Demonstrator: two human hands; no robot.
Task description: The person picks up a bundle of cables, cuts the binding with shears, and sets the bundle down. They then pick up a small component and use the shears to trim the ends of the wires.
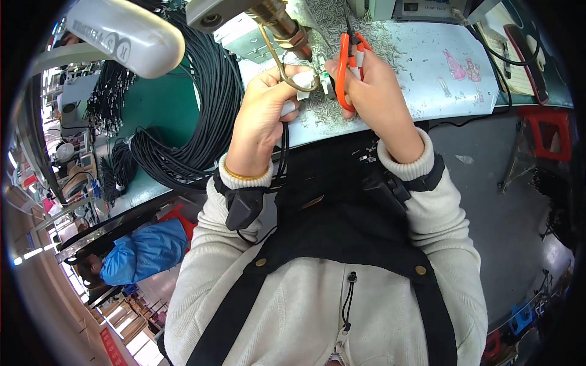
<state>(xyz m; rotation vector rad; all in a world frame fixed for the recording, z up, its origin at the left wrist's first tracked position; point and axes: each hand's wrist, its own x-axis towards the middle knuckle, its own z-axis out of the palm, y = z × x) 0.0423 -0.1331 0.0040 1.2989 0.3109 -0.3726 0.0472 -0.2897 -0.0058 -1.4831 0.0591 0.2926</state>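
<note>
My left hand (259, 107) is closed around a black cable (285, 146) whose length hangs down past my wrist. White wraps show on some of its fingertips, which are at the front of a bench press (293, 39). A curved brass-coloured rod (279, 64) passes in front of these fingers. In my right hand (378, 91) are orange-handled scissors (343, 73), their dark tips pointing away from me. That hand's fingertips reach the press's small metal tooling (326, 79); whether they pinch anything else there is hidden. Many small silvery metal pieces (332, 116) lie around the tooling.
A large coil of black cables (213, 122) lies left of my left arm. Overhead at upper left hangs a white rounded lamp-like housing (125, 36). A notebook (503, 58) and dark red phone (526, 61) lie far right. A person in blue (146, 250) sits at left; a red stool (549, 134) stands right.
</note>
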